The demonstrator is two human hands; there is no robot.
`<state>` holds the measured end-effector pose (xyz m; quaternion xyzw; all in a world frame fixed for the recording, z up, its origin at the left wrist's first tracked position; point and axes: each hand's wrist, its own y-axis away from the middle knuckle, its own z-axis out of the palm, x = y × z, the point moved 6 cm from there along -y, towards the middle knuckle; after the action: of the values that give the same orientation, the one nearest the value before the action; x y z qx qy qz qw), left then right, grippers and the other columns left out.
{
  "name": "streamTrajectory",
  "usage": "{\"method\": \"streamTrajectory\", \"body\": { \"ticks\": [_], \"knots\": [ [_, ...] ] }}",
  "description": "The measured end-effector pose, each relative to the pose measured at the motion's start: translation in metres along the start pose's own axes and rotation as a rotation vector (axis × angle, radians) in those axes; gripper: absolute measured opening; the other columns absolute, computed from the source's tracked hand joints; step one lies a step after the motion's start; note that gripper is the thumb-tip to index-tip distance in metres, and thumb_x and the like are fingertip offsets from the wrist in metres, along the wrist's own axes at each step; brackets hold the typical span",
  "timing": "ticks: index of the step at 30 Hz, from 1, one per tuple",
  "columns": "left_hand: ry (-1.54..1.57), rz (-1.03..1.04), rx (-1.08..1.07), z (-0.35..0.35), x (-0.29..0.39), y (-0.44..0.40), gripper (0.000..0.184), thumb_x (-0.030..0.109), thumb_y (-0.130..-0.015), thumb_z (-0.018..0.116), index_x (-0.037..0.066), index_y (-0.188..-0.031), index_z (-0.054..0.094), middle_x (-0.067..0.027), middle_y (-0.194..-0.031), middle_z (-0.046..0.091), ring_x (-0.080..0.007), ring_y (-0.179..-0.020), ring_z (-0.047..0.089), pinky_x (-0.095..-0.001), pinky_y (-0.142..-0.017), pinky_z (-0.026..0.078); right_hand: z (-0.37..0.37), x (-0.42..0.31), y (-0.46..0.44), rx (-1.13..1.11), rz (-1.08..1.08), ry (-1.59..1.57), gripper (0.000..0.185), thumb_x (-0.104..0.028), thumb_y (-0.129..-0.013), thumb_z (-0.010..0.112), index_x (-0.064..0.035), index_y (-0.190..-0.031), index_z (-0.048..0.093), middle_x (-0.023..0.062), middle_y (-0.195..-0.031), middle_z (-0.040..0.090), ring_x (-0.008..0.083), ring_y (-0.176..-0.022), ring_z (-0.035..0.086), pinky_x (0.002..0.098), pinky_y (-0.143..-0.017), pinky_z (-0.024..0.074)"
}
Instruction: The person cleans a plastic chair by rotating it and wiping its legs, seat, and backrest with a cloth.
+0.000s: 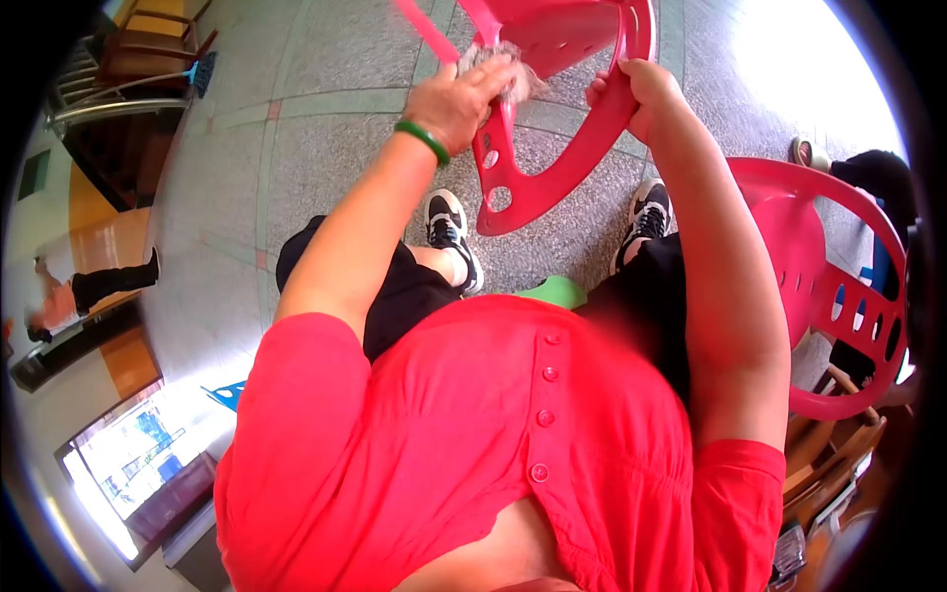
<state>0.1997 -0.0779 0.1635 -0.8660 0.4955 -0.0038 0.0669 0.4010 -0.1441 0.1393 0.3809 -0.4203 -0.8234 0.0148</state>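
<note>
A red plastic chair, tipped so its legs and pierced frame face me, is held up in front of my feet. My left hand, with a green bangle at the wrist, is closed over a greyish, frayed rag pressed against one leg of the chair. The rag is partly hidden under my fingers. My right hand grips the chair's curved edge, thumb on the near side and fingertips showing behind it. The chair's upper part runs out of view at the top.
A second red plastic chair stands close by my right arm. Below my hands lies a green object, mostly hidden by my body. At far left are a wooden chair, a blue broom head and another person.
</note>
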Motion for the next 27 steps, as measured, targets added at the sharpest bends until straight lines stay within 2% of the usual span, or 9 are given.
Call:
{"method": "streamTrajectory", "body": {
  "ticks": [10,12,13,16,18,20,22,23,27],
  "knots": [
    [-0.159,-0.288,-0.083,-0.036,-0.064,-0.045,0.043,0.013,-0.086,0.049,0.023,-0.128,0.048,0.0036,-0.132,0.05,-0.0288,-0.101,0.056,-0.0361,-0.093,0.046,-0.005,0.004,0.0,-0.011,-0.029,0.115,0.023,-0.011,-0.093,0.039,0.0072,-0.108,0.042,0.0179,-0.083,0.055,0.0281,-0.071,0.058,0.0451,-0.066,0.0559],
    [0.131,0.029,0.431,-0.06,-0.051,-0.038,0.014,0.001,-0.08,0.053,0.005,-0.092,0.058,-0.0137,-0.088,0.065,-0.0273,-0.078,0.064,-0.036,-0.077,0.051,-0.011,0.001,-0.002,0.024,-0.042,0.067,0.023,-0.01,-0.094,0.039,0.0071,-0.109,0.04,0.0183,-0.085,0.055,0.0282,-0.071,0.058,0.0462,-0.067,0.0561],
    [0.05,-0.125,0.081,-0.005,-0.069,-0.028,0.048,0.01,-0.085,0.046,0.02,-0.132,0.044,0.0007,-0.136,0.046,-0.026,-0.111,0.053,-0.0384,-0.098,0.042,-0.01,-0.002,0.0,0.028,-0.045,0.079,0.022,-0.01,-0.094,0.038,0.0071,-0.109,0.04,0.0191,-0.088,0.054,0.0285,-0.071,0.058,0.0472,-0.069,0.0557],
    [0.118,-0.187,0.091,0.014,-0.028,-0.012,0.05,0.008,-0.085,0.045,0.017,-0.134,0.042,-0.003,-0.139,0.042,-0.0213,-0.119,0.048,-0.0406,-0.102,0.038,-0.015,0.001,-0.005,0.078,-0.019,-0.047,0.022,-0.01,-0.095,0.038,0.0066,-0.108,0.039,0.019,-0.089,0.053,0.0278,-0.07,0.057,0.0479,-0.069,0.0552],
    [0.013,-0.121,0.152,0.005,-0.001,-0.001,0.051,0.013,-0.084,0.05,0.022,-0.133,0.044,0.0023,-0.139,0.043,-0.0231,-0.107,0.054,-0.0343,-0.097,0.042,-0.021,0.002,-0.012,0.086,0.009,-0.116,0.021,-0.01,-0.095,0.038,0.0059,-0.107,0.039,0.0186,-0.088,0.053,0.0271,-0.069,0.057,0.048,-0.069,0.0549],
    [0.129,-0.144,0.072,-0.005,0.013,0.007,0.048,0.007,-0.084,0.047,0.017,-0.131,0.047,0.0001,-0.14,0.042,-0.0204,-0.123,0.045,-0.0386,-0.1,0.041,-0.021,0.004,-0.014,0.075,0.034,-0.173,0.019,-0.01,-0.095,0.038,0.0053,-0.106,0.038,0.0182,-0.087,0.052,0.0265,-0.068,0.056,0.0481,-0.068,0.0547],
    [0.102,-0.034,-0.082,-0.01,0.036,0.013,0.045,0.007,-0.082,0.051,0.02,-0.125,0.052,0.0029,-0.137,0.045,-0.0264,-0.117,0.049,-0.0359,-0.092,0.047,-0.017,0.005,-0.013,0.073,0.024,-0.16,0.018,-0.01,-0.095,0.039,0.004,-0.105,0.038,0.0173,-0.084,0.052,0.0255,-0.066,0.055,0.0477,-0.067,0.0544],
    [0.133,-0.004,0.006,-0.002,0.043,0.022,0.043,0.006,-0.079,0.054,0.023,-0.12,0.057,0.0042,-0.133,0.049,-0.0297,-0.11,0.052,-0.0342,-0.085,0.051,-0.016,0.006,-0.013,0.099,0.027,-0.144,0.016,-0.01,-0.095,0.039,0.0033,-0.104,0.039,0.0168,-0.082,0.052,0.0254,-0.064,0.055,0.0471,-0.066,0.0546],
    [0.31,-0.057,-0.127,-0.01,0.067,0.058,0.039,0.005,-0.078,0.055,0.015,-0.115,0.058,-0.0008,-0.127,0.054,-0.0293,-0.104,0.055,-0.0349,-0.087,0.049,-0.001,0.0,-0.002,0.098,-0.037,-0.097,0.016,-0.008,-0.094,0.039,0.004,-0.103,0.041,0.0171,-0.081,0.053,0.0256,-0.063,0.055,0.0468,-0.063,0.0546]
  ]
}}
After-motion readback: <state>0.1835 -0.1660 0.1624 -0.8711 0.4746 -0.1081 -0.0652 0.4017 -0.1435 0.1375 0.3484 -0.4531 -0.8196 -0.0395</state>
